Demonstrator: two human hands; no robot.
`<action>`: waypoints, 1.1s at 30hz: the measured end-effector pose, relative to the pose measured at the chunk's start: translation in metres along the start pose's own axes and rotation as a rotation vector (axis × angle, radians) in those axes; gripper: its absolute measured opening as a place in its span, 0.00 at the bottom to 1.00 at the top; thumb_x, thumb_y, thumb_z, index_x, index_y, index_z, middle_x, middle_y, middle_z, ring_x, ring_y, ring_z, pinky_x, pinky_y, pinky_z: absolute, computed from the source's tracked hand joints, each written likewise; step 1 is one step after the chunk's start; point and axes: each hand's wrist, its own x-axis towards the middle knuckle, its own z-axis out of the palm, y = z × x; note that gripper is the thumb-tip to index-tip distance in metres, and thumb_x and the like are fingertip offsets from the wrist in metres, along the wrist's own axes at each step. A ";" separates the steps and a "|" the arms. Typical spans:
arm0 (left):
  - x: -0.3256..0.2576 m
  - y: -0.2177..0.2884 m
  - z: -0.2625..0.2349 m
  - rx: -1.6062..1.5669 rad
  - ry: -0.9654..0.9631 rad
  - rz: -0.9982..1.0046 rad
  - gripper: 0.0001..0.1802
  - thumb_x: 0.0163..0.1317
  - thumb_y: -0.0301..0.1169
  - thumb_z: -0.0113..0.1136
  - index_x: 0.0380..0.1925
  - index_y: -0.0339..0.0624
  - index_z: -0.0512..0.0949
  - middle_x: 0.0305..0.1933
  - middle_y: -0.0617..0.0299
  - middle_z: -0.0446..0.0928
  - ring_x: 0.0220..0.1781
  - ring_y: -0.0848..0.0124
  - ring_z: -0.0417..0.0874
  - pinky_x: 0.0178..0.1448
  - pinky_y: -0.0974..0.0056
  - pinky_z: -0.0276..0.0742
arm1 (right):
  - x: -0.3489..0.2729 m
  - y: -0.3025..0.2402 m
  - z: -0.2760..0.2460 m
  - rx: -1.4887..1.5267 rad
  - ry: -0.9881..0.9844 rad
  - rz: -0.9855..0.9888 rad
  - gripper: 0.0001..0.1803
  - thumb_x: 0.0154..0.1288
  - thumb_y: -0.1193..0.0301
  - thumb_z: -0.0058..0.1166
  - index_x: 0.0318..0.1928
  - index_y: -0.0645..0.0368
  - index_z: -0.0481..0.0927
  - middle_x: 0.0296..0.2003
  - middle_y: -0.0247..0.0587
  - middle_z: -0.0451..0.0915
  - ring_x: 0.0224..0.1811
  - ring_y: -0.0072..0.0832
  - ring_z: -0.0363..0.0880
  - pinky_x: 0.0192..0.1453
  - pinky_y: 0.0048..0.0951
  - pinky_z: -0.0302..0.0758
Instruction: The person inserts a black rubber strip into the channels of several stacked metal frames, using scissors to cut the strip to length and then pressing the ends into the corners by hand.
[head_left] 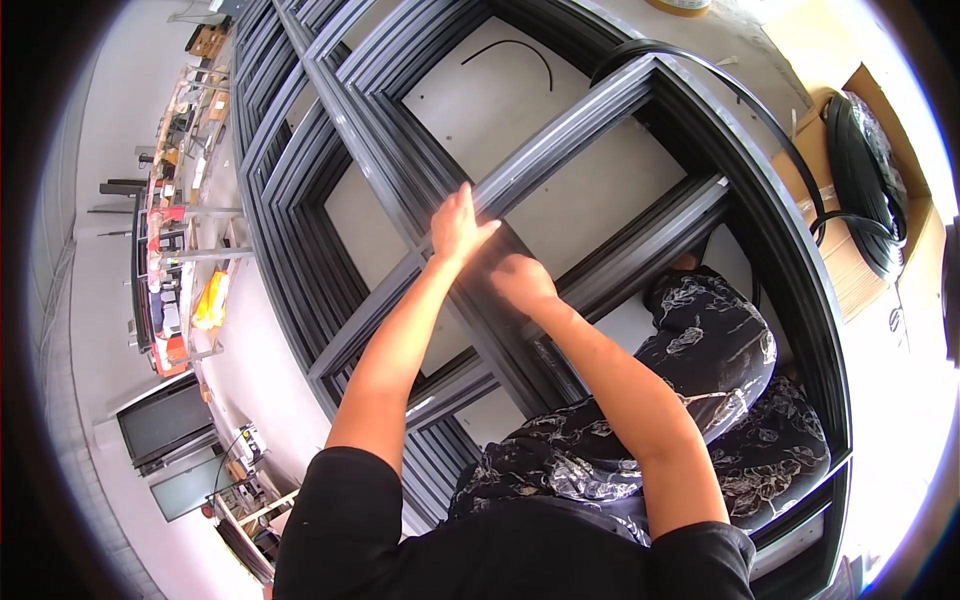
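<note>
Two bare hands are set over a stack of window frames [560, 130], which fills the middle of the view. The frames are dark grey profile bars, smooth, straight-edged and lightly glossy, with stepped grooves along their lengths; layered on one another, they show as close parallel ridges around rectangular openings. The material, metal or plastic, cannot be determined.

The left hand [460, 232] lies at the crossing of the bars, its fingers extended and close together, its thumb spread away from them. The right hand [525, 283] is just beside it, nearer the person, with fingers curled inward and outline blurred; whether it pinches anything cannot be told.

A black flexible strip [743, 95], matt and rounded in its bends, arches over the far right corner of the stack and runs down to a thick coil [858, 180] of similar strip, partly covered by clear, wrinkled film. The coil stands in an open cardboard box [918, 240], brown and flat-sided, right of the frames. A short offcut of thin black strip [512, 42] lies curved within the far opening, against a pale, speckled surface.

The person wears a plain black shirt [540, 555] and dark trousers [710, 330] with a light floral print; the legs occupy the lower right of the stack. At left, well apart from the hands, a crumpled yellow item [211, 300] is visible beside a cluttered workbench.
</note>
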 end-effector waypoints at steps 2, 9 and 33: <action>0.016 0.015 0.007 0.018 0.108 0.042 0.49 0.49 0.49 0.73 0.66 0.36 0.62 0.55 0.46 0.75 0.57 0.51 0.77 0.61 0.53 0.73 | -0.005 -0.006 -0.003 0.017 -0.010 -0.033 0.15 0.61 0.62 0.57 0.42 0.60 0.82 0.41 0.48 0.84 0.47 0.43 0.82 0.53 0.40 0.76; 0.037 0.051 0.027 0.251 0.254 -0.037 0.49 0.47 0.42 0.72 0.69 0.43 0.59 0.59 0.56 0.73 0.59 0.60 0.75 0.59 0.54 0.72 | -0.030 -0.024 -0.030 0.113 0.049 -0.170 0.15 0.61 0.63 0.56 0.41 0.63 0.83 0.37 0.51 0.84 0.43 0.44 0.83 0.51 0.39 0.77; 0.038 0.047 0.028 0.099 0.319 -0.028 0.33 0.57 0.36 0.68 0.61 0.39 0.68 0.54 0.52 0.75 0.58 0.55 0.75 0.60 0.51 0.69 | -0.035 -0.048 -0.028 0.096 0.045 -0.197 0.17 0.62 0.63 0.54 0.41 0.65 0.82 0.39 0.55 0.84 0.45 0.47 0.82 0.52 0.41 0.77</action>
